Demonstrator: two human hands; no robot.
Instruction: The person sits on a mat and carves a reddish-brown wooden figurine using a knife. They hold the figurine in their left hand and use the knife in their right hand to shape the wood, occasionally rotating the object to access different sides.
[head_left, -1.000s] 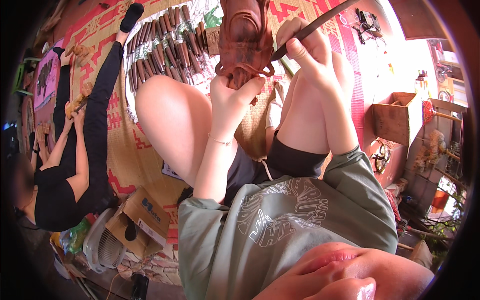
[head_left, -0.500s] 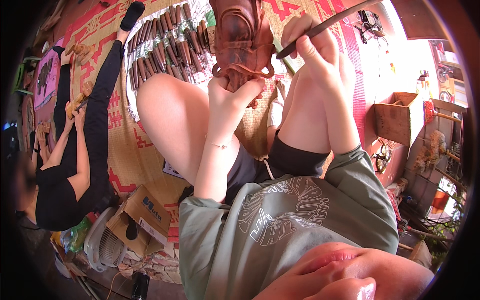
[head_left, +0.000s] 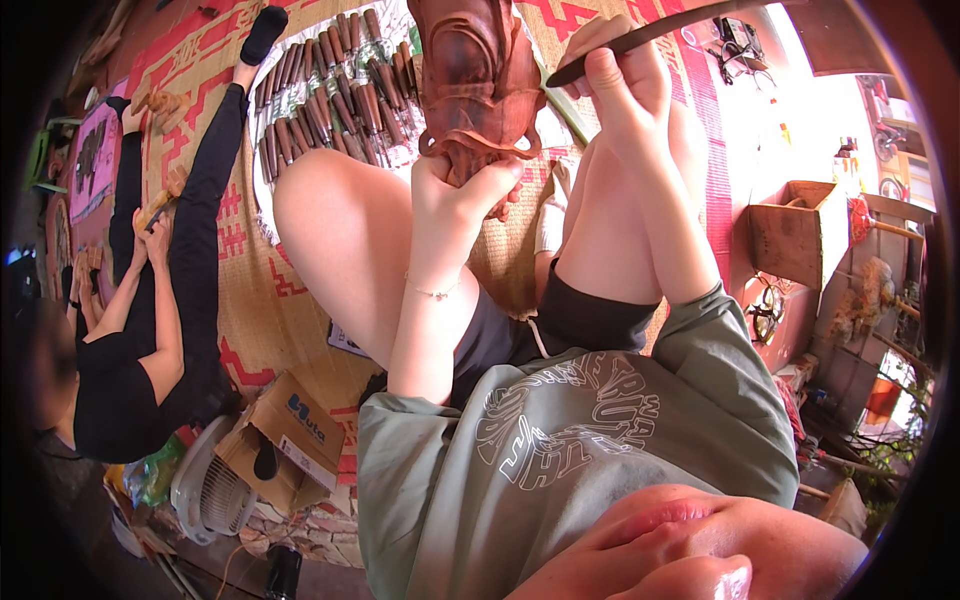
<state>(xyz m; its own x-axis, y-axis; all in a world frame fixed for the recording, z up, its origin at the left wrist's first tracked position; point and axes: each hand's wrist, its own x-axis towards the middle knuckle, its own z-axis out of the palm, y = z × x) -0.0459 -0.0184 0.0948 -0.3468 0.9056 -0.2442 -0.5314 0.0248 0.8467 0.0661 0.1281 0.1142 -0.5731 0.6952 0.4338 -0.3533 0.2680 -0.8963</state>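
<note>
A reddish-brown wood carving [head_left: 478, 85] with folded, drapery-like relief stands up between my knees, its top cut off by the picture's edge. My left hand [head_left: 458, 190] is closed round its narrow lower end. In my right hand [head_left: 635, 95] is a long, dark, slightly curved file [head_left: 680, 28], gripped between thumb and fingers. The file's narrowed tip points left and lies close to the carving's right side; whether it touches cannot be made out. The file's other end runs up toward the top right.
Left of the carving, many wooden-handled carving tools [head_left: 335, 90] lie in rows on a white cloth over a patterned mat [head_left: 250, 270]. Another person [head_left: 120, 380] sits at far left, working on a light wood piece [head_left: 155, 210]. A wooden box [head_left: 795, 235] stands right; a cardboard box [head_left: 285, 440] lower left.
My right hand and the file have moved slightly up, and the tip has shifted up and left along the carving's side. The carving and left hand have shifted slightly left.
</note>
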